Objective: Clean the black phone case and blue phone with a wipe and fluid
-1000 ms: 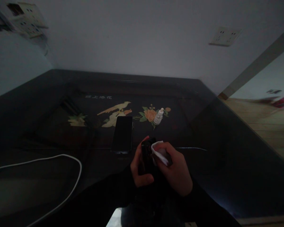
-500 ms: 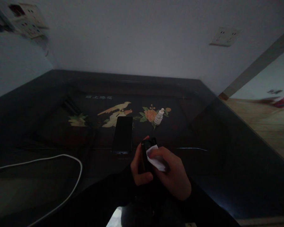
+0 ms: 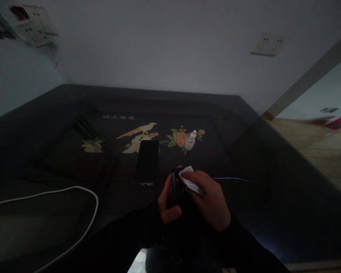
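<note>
My left hand is wrapped round a small black object, whose kind I cannot make out in the dim light. A white tissue or cloth is pinched in my right hand and pressed against the upper right side of that black object. Left of my hands, a black smartphone lies flat, its dark screen up. Beyond them stands a small clear dropper bottle with a white cap and label.
The dark glossy table bears a bird and flower picture. A white cable curves across its left side. Wall sockets are on the back wall, with more sockets at the upper left. Wooden floor shows at the right.
The black object has turned in my left hand, so its narrow edge now faces me. My right hand has shifted slightly upward with the white tissue.
</note>
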Tool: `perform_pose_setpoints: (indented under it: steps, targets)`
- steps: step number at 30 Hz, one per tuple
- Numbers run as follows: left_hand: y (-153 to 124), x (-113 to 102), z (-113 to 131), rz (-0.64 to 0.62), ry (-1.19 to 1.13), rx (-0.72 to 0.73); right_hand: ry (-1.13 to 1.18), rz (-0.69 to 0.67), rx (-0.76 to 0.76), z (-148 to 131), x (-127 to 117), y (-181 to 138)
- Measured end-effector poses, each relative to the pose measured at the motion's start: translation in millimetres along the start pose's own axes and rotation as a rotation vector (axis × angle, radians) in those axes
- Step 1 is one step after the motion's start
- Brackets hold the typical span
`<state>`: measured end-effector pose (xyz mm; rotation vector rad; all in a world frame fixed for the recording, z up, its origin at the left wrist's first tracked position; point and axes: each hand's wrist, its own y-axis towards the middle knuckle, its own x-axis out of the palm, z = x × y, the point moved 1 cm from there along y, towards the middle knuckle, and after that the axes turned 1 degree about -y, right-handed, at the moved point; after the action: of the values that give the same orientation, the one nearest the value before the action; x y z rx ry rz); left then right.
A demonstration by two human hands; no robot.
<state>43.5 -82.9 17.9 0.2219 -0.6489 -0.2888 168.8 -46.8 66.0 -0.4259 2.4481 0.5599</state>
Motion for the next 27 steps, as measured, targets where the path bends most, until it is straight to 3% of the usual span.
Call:
perform_pose_setpoints:
  steps: [13,19,21,23,27]
  targets:
    - [-5,5,8,0.120,0.124,-0.007,-0.042,-0.053,-0.220,-9,-3,-3]
    - [-7,-19,-14,0.098,0.029,0.001,-0.089,-0.169,-0.279,-8,-3,-2]
    - [-8,-29,-22,0.252,-0.034,-0.057,-0.138,-0.189,-0.269,-6,-3,0]
    - [-8,-32,-24,0.344,-0.095,-0.123,-0.181,-0.138,-0.221,-3,-5,1]
    - [-1,-22,-11,0.372,-0.237,-0.248,-0.136,0.063,-0.029,5,-14,4]
